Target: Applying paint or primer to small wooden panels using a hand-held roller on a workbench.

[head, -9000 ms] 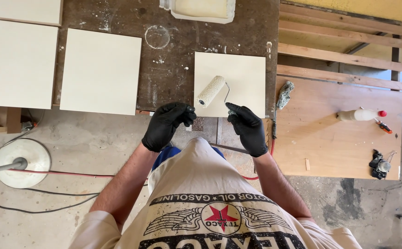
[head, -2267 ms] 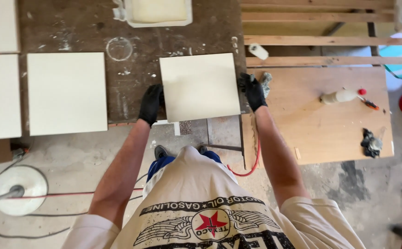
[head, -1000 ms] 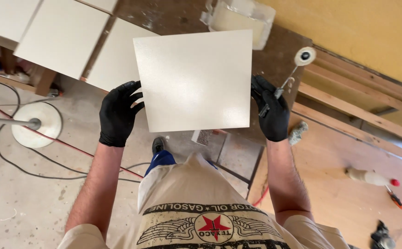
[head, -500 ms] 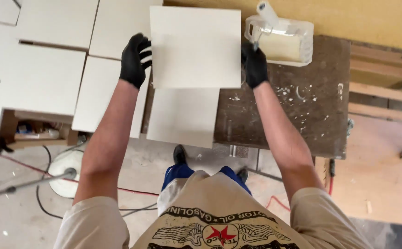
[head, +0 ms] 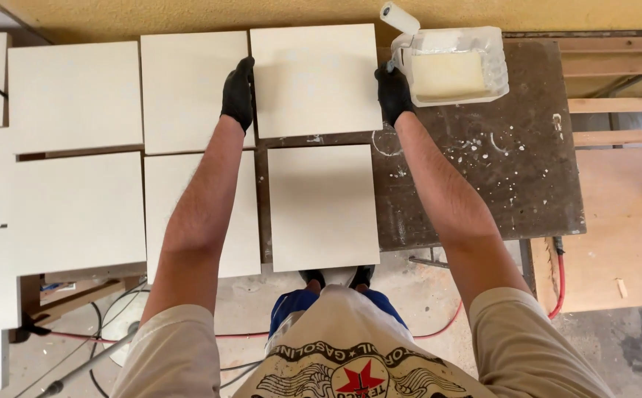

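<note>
**Cream panel held at the far edge of the worktop**

Left hand (head: 238, 94) and right hand (head: 394, 93), both in black gloves, grip opposite side edges of a square cream panel (head: 315, 79), fingers closed on it. The panel sits at the worktop's (head: 483, 177) far edge, against the yellow wall (head: 188, 13). Just right of it stands a paint tray (head: 450, 68) with a roller (head: 399, 18) resting at its far left corner. A second panel (head: 322, 208) lies nearer the front edge; others (head: 78, 96) lie toward the left edge
</note>
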